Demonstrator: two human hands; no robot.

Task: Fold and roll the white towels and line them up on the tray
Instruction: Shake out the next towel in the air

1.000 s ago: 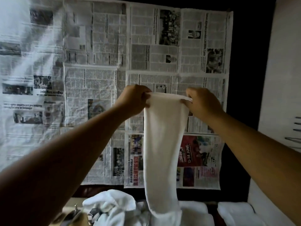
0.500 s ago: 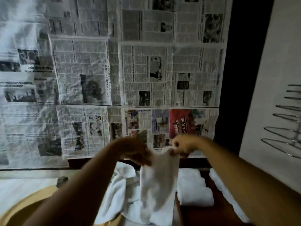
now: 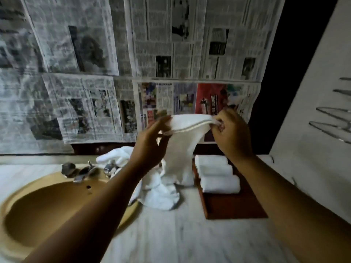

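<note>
A person holds a white towel (image 3: 181, 149) up over the table (image 3: 190, 236), stretched by its top hem between both hands. The left hand (image 3: 150, 145) is at the nine o'clock end of the hem. Its thumb and long, nearly straight fingers (image 3: 163, 120) pinch the cloth there. The right hand (image 3: 232, 135) is at the three o'clock end, with its fingers (image 3: 218, 126) curled and grasping the corner, which is bunched in the pinch. A grey stripe runs along the hem, which sags a little between the two grips. The cloth hangs narrow and straight toward six o'clock, and its lower end reaches the table just beside the tray's left edge. From the hanging towel, a heap of loose towels (image 3: 159, 196) lies crumpled at seven o'clock, touching the towel's foot and spreading back behind the left wrist. At four o'clock is the reddish-brown tray (image 3: 234, 207), flat on the table. Three rolled towels (image 3: 216, 170) lie on its far half, side by side and touching, in a row running from far to near, and its near half shows bare wood. At eight o'clock a tan round sink (image 3: 43, 211) is set into the table, with a metal tap (image 3: 83, 172) on its far rim. Sheets of newspaper (image 3: 171, 44) cover the wall from ten o'clock round to one o'clock. A dark strip stands to their right, and beyond it, at three o'clock, is a pale wall carrying the bars of a metal rack (image 3: 331, 112).
</note>
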